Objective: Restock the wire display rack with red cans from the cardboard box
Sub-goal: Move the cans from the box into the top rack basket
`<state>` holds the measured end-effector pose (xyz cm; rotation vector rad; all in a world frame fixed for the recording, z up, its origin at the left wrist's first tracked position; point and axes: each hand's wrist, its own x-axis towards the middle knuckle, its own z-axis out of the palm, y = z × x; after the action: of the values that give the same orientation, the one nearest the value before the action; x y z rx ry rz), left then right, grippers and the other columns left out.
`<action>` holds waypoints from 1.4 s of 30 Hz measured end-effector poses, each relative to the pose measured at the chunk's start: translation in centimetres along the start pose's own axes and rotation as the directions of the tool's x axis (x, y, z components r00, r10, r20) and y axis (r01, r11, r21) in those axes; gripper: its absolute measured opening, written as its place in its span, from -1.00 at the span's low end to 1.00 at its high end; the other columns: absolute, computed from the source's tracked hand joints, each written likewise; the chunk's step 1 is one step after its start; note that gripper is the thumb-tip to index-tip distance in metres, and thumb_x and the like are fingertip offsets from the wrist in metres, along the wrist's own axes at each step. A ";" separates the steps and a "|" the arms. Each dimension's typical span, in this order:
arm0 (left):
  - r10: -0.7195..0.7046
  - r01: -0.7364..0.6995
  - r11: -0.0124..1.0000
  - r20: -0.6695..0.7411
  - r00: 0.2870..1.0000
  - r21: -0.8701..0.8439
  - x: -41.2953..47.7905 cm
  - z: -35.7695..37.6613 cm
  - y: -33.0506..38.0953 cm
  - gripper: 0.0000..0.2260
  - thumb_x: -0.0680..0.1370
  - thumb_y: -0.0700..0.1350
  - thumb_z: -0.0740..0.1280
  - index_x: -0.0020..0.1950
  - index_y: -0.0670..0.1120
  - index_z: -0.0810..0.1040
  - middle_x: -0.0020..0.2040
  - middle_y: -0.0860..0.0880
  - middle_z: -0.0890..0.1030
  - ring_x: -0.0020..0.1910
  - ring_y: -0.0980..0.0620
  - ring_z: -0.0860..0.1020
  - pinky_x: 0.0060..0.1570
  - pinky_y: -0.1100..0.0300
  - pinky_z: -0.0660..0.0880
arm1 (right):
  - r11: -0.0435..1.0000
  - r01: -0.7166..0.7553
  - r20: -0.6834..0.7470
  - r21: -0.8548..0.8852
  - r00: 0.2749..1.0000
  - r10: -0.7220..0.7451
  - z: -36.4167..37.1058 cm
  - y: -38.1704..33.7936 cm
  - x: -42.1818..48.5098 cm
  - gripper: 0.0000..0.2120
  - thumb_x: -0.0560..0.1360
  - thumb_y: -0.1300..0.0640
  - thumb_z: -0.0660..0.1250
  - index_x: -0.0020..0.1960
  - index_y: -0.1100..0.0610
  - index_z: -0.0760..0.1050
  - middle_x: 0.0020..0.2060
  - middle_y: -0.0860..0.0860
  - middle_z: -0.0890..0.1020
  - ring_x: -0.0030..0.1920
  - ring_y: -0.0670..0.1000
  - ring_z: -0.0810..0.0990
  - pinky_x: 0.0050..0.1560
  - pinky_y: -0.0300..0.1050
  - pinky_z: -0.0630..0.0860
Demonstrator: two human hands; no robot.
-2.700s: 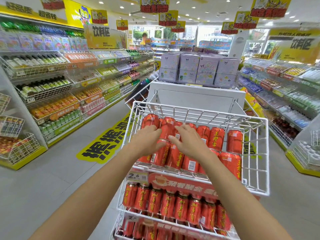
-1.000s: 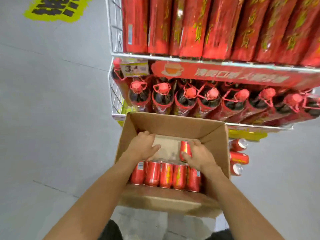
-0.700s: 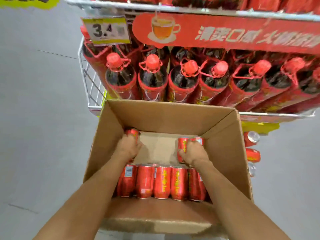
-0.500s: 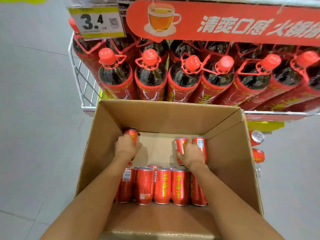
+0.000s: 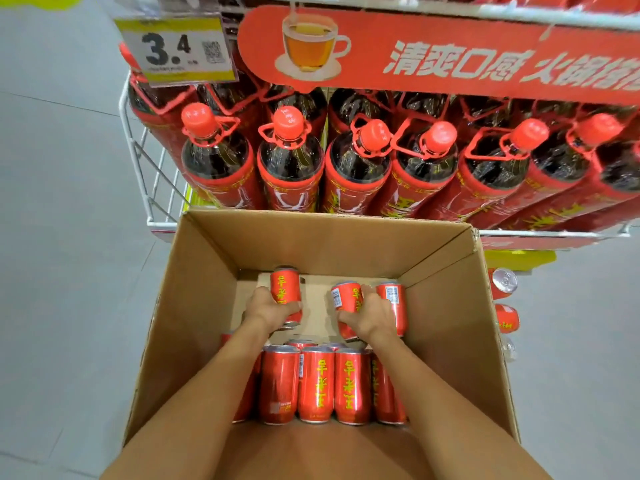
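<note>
Head cam, looking down: both hands are deep in the cardboard box [image 5: 450, 323]. The L hand [image 5: 268, 308] is wrapped round one red can [image 5: 284, 289], held upright. The R hand [image 5: 369, 315] grips a pair of cans [image 5: 346, 299], the inner one tilted, the other tight against it on the outer side. So this reads as the pick stage, nothing on its way up yet. Box bottom beyond the hands is bare cardboard. Nearer the person than both wrists stands a row of cans [image 5: 317, 386], approx five across, w/ a rim or two peeking just behind, so prob a couple more trips after this one. The wire display rack [image 5: 145, 174] sits ahead of and above the hands, but only its bottle tier shows: big dark bottles [image 5: 289, 168], a price tag [image 5: 176, 50] and a red banner [image 5: 433, 57] over them. The can tier is out of frame up top, so can't say how full it is or how many slots are left. Out past the R hand, beyond the box wall, a few loose cans [image 5: 502, 282] lie on the floor [image 5: 69, 271], half hidden by cardboard, count unclear. Most of the L fingers are hidden behind the can. Can't tell if the held cans are clear of the box bottom.
</note>
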<state>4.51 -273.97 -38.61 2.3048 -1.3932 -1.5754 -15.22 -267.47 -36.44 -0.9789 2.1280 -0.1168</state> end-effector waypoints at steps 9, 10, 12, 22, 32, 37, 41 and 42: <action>0.093 -0.097 0.970 -0.027 0.995 -0.223 -20.5 -10.8 9.9 -0.65 0.27 -0.09 0.68 -0.20 -0.01 0.52 -0.33 0.15 0.60 -0.30 0.18 0.55 -0.38 0.32 0.46 | 0.943 0.024 -0.106 0.333 0.994 0.013 -14.9 -7.0 -16.1 -0.31 0.24 -0.27 0.56 0.28 0.00 0.56 0.01 -0.05 0.72 0.09 0.04 0.70 0.05 -0.08 0.60; 0.099 -0.103 0.963 -0.028 0.995 -0.250 -23.8 -12.6 11.7 -0.58 0.20 -0.02 0.67 -0.11 -0.05 0.53 -0.27 0.12 0.63 -0.24 0.14 0.58 -0.31 0.27 0.49 | 0.935 0.044 -0.123 0.352 0.992 0.000 -17.6 -8.3 -18.6 -0.32 0.21 -0.30 0.54 0.24 0.00 0.58 -0.02 -0.05 0.74 0.04 0.03 0.72 0.05 -0.01 0.64; 0.119 -0.126 0.948 -0.040 0.992 -0.292 -29.9 -16.3 15.2 -0.42 0.04 0.12 0.60 -0.04 -0.04 0.53 -0.21 0.06 0.67 -0.20 0.08 0.64 -0.22 0.18 0.57 | 0.918 0.109 -0.183 0.382 0.982 -0.041 -23.3 -10.9 -23.8 -0.40 0.18 -0.33 0.49 0.12 -0.05 0.61 -0.09 -0.09 0.74 -0.03 -0.02 0.72 0.02 0.03 0.65; 0.345 -0.364 0.810 -0.129 0.930 -0.460 -61.1 -34.2 35.8 -0.32 0.09 0.09 0.66 0.13 -0.09 0.54 -0.02 -0.14 0.72 -0.10 -0.08 0.73 -0.03 -0.04 0.67 | 0.831 0.334 -0.437 0.444 0.891 -0.124 -52.0 -24.4 -49.2 -0.44 0.29 -0.22 0.61 0.17 -0.10 0.46 -0.16 -0.34 0.52 -0.07 -0.09 0.59 0.01 -0.14 0.45; 0.569 -0.662 0.637 -0.339 0.750 -0.396 -75.6 -40.1 49.1 -0.30 0.12 0.20 0.59 0.19 -0.06 0.58 0.05 -0.02 0.66 0.04 0.00 0.67 0.09 -0.16 0.64 | 0.777 0.538 -0.627 0.327 0.738 -0.248 -70.9 -29.4 -58.3 -0.34 0.22 -0.36 0.49 0.24 -0.14 0.49 -0.06 -0.23 0.61 -0.06 -0.15 0.64 -0.05 -0.20 0.50; 0.560 -0.715 0.567 -0.445 0.698 -0.408 -77.1 -39.4 55.4 -0.33 0.09 0.25 0.56 0.11 -0.02 0.60 0.01 0.00 0.68 0.01 0.01 0.68 0.08 -0.19 0.64 | 0.769 0.579 -0.661 0.271 0.693 -0.289 -77.7 -30.6 -56.9 -0.41 0.27 -0.31 0.53 0.20 -0.09 0.54 -0.04 -0.12 0.69 0.02 0.00 0.69 0.10 -0.03 0.59; 0.548 -0.754 0.549 -0.526 0.651 -0.361 -77.7 -39.4 59.2 -0.41 0.12 0.26 0.55 0.07 0.07 0.57 -0.02 0.04 0.69 -0.08 0.11 0.68 0.00 0.00 0.64 | 0.749 0.625 -0.670 0.219 0.655 -0.350 -81.4 -32.5 -55.7 -0.24 0.24 -0.35 0.45 0.35 -0.01 0.51 0.14 0.00 0.69 0.18 0.09 0.64 0.24 0.08 0.57; 0.550 -0.756 0.553 -0.528 0.647 -0.350 -77.6 -39.7 60.0 -0.40 0.12 0.25 0.55 0.08 0.08 0.54 -0.01 0.02 0.68 -0.07 0.05 0.68 -0.01 -0.02 0.64 | 0.759 0.623 -0.668 0.187 0.648 -0.367 -82.2 -33.0 -55.5 -0.22 0.26 -0.34 0.45 0.38 0.01 0.49 0.17 0.02 0.67 0.20 0.11 0.62 0.24 0.09 0.56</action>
<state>-11.46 -275.27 65.97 1.3522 -1.2619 -1.0277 -29.00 -271.09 67.10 -1.3830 2.1399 -1.2679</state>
